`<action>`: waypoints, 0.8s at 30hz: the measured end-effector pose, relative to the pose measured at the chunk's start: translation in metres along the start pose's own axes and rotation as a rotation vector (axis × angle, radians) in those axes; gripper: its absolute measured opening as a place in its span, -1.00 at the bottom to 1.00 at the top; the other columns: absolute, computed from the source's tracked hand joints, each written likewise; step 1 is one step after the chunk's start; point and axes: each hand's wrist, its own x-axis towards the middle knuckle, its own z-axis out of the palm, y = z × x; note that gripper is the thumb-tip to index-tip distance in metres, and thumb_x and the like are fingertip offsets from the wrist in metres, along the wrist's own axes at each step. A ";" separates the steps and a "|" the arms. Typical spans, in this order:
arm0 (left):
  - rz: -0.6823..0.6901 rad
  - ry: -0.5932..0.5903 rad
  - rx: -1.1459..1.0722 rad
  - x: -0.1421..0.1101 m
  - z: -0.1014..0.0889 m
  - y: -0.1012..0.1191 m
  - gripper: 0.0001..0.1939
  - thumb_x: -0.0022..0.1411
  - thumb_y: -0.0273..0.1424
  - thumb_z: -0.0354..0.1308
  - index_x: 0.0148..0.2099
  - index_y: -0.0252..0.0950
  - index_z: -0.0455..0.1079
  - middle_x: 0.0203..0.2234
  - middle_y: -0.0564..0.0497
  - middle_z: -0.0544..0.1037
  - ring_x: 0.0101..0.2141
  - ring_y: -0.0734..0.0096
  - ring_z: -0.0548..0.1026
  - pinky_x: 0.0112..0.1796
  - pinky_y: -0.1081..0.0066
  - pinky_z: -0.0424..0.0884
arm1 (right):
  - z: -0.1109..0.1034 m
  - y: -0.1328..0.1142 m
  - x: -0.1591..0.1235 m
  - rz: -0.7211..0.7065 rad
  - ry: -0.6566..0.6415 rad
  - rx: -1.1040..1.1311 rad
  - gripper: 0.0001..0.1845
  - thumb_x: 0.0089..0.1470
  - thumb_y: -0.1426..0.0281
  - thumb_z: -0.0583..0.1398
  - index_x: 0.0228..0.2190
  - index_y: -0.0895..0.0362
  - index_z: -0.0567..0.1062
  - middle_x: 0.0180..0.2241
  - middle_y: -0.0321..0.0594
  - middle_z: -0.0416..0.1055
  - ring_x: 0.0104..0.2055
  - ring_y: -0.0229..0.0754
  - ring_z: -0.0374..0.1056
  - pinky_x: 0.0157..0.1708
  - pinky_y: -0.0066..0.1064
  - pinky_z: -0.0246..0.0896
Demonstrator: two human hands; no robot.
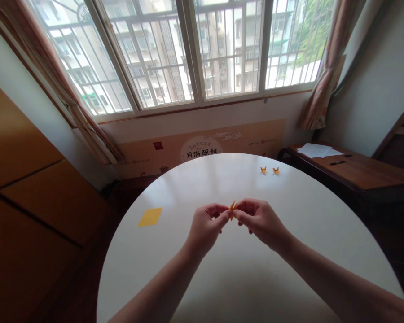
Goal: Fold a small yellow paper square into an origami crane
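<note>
Between my two hands, above the middle of the white round table [256, 269], is a small folded orange-yellow paper piece [233, 209] with pointed tips. My left hand [208, 224] pinches its left side between thumb and fingers. From the right, my right hand [259, 217] grips it with thumb and forefinger. Fingertips cover much of the paper. Farther back on the right stand two small folded paper birds [263, 170] side by side. A flat yellow paper square [150, 217] lies on the table to the left of my hands.
A low wooden table [363, 170] at the right carries white paper sheets [318, 150] and a dark pen [337, 163]. Barred windows [227, 54] and tied curtains [318, 101] are beyond the round table. A wooden cabinet [23, 188] stands at the left.
</note>
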 end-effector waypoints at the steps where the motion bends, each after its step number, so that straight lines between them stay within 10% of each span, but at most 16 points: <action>1: 0.003 0.005 -0.006 0.001 0.000 -0.001 -0.71 0.06 -0.21 0.30 -0.36 -0.39 0.58 -0.61 0.01 0.48 -0.60 0.53 0.29 -0.63 0.54 0.27 | 0.000 0.001 0.000 0.009 -0.011 -0.005 -0.79 0.00 0.30 0.26 -0.40 0.22 0.57 -0.56 -0.25 0.43 -0.53 -0.29 0.28 -0.67 -0.55 0.12; 9: -0.154 0.090 -0.176 0.009 -0.001 -0.017 -0.67 -0.05 -0.17 0.37 -0.38 -0.37 0.56 -0.59 0.03 0.45 -0.58 0.53 0.30 -0.59 0.54 0.24 | 0.000 0.016 0.009 0.114 -0.060 0.166 -0.68 0.05 0.18 0.24 -0.35 0.21 0.58 -0.42 -0.15 0.47 -0.39 -0.19 0.38 -0.67 -0.54 0.23; 24: -0.026 0.242 -0.034 0.022 0.012 -0.037 -0.55 -0.07 -0.03 0.35 -0.38 -0.37 0.54 -0.58 0.01 0.47 -0.58 0.48 0.33 -0.64 0.51 0.27 | -0.006 0.047 0.034 0.140 0.027 0.201 -0.70 0.17 0.21 0.21 -0.32 0.23 0.52 -0.48 -0.29 0.37 -0.56 -0.32 0.28 -0.73 -0.57 0.14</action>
